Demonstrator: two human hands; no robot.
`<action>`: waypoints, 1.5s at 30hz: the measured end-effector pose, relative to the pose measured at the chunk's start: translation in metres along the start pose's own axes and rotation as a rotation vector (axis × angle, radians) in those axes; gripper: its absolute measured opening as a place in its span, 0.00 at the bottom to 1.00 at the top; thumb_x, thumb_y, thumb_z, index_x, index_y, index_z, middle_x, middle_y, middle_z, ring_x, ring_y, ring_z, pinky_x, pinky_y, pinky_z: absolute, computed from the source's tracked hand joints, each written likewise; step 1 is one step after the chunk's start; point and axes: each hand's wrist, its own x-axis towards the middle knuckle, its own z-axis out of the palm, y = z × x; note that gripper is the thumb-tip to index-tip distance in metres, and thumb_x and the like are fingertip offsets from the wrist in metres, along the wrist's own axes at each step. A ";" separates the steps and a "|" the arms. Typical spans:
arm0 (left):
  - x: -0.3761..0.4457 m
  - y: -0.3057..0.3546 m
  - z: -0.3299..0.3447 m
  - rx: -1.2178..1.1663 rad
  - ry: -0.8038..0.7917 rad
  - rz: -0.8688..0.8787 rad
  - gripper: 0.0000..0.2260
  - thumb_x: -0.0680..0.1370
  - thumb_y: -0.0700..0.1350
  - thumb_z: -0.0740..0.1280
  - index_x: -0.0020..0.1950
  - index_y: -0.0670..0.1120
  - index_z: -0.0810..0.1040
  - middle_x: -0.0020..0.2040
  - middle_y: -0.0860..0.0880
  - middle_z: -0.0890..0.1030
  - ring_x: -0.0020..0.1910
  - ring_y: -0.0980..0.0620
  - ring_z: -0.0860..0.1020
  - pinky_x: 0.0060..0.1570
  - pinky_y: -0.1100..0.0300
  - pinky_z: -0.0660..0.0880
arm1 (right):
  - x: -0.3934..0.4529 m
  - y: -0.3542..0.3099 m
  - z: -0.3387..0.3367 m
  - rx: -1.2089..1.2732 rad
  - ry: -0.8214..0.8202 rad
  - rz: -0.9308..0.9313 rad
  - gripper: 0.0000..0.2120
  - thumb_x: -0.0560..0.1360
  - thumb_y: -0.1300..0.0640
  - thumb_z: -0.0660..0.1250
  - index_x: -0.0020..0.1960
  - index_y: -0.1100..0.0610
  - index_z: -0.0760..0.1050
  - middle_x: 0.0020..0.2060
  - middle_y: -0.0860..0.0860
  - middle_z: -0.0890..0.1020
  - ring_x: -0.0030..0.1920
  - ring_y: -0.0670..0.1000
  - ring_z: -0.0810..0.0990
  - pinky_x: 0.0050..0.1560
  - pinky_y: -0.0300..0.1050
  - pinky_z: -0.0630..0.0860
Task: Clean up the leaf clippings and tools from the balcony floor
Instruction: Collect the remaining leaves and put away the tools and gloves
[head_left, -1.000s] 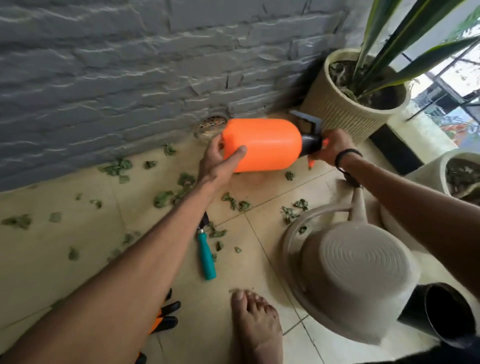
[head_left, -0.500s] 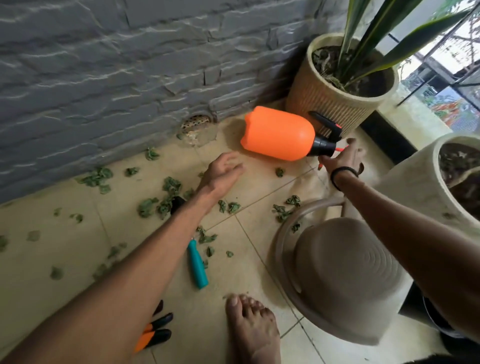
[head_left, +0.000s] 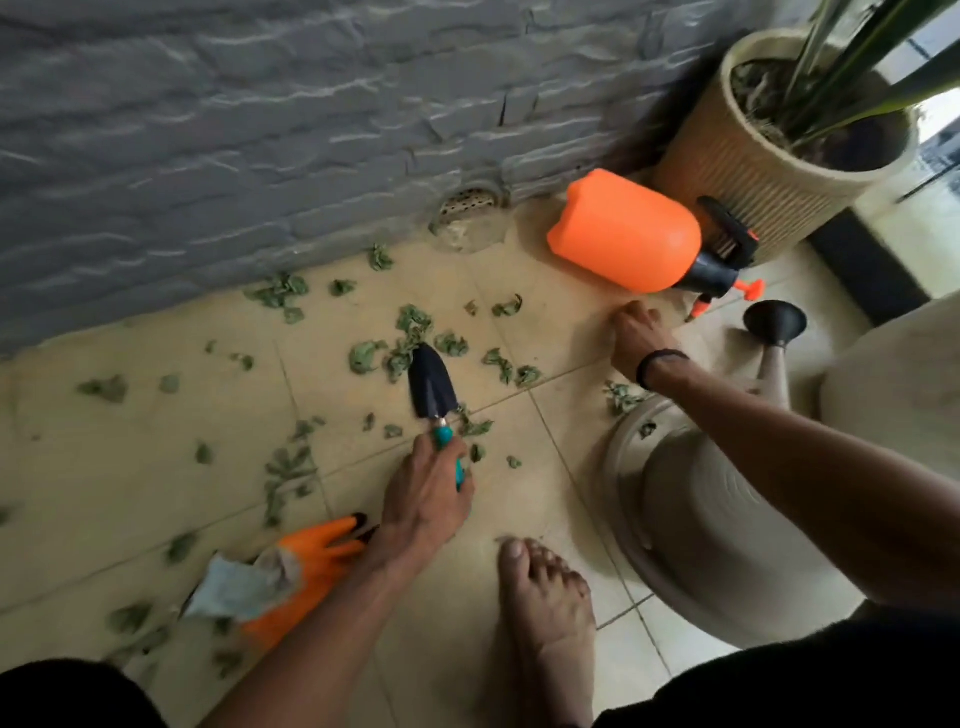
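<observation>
Several green leaf clippings (head_left: 402, 351) lie scattered over the beige floor tiles. My left hand (head_left: 428, 491) grips the teal handle of a small trowel (head_left: 432, 387), whose dark blade points toward the wall among the clippings. The orange spray bottle (head_left: 623, 231) lies on its side by the wall, black nozzle to the right. Just in front of it, my right hand (head_left: 641, 340) hovers over the floor with relaxed fingers, holding nothing. An orange garden glove (head_left: 306, 566) lies on the floor under my left forearm.
A beige watering can (head_left: 711, 525) lies beneath my right arm, its dark spout head (head_left: 774, 322) pointing away. A woven planter (head_left: 753, 156) with a long-leaved plant stands in the corner. A floor drain (head_left: 467, 205) sits at the grey brick wall. My bare foot (head_left: 550, 608) rests on the tiles.
The spray bottle was set down on its side by the planter and both hands let go. My left hand moved back and took hold of the trowel handle. My right hand drew back slightly.
</observation>
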 end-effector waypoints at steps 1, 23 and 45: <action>-0.002 -0.001 0.003 -0.031 0.015 0.019 0.14 0.80 0.53 0.67 0.65 0.54 0.75 0.63 0.47 0.73 0.56 0.46 0.78 0.53 0.53 0.76 | -0.013 -0.008 0.000 -0.018 0.001 -0.053 0.21 0.74 0.66 0.59 0.67 0.61 0.73 0.62 0.60 0.70 0.60 0.66 0.71 0.64 0.58 0.73; -0.131 -0.057 0.040 -0.121 0.231 0.155 0.06 0.78 0.43 0.65 0.51 0.49 0.69 0.36 0.47 0.77 0.31 0.46 0.78 0.27 0.50 0.73 | -0.081 -0.098 0.002 0.495 -0.225 -0.030 0.36 0.68 0.56 0.81 0.71 0.53 0.67 0.57 0.53 0.79 0.55 0.56 0.81 0.54 0.53 0.81; -0.108 -0.102 -0.027 0.276 0.134 -0.247 0.29 0.73 0.50 0.74 0.73 0.57 0.67 0.66 0.51 0.76 0.67 0.45 0.70 0.73 0.40 0.57 | -0.187 -0.167 0.048 0.154 -0.222 -0.194 0.48 0.63 0.25 0.72 0.72 0.51 0.58 0.57 0.57 0.76 0.53 0.61 0.79 0.50 0.57 0.81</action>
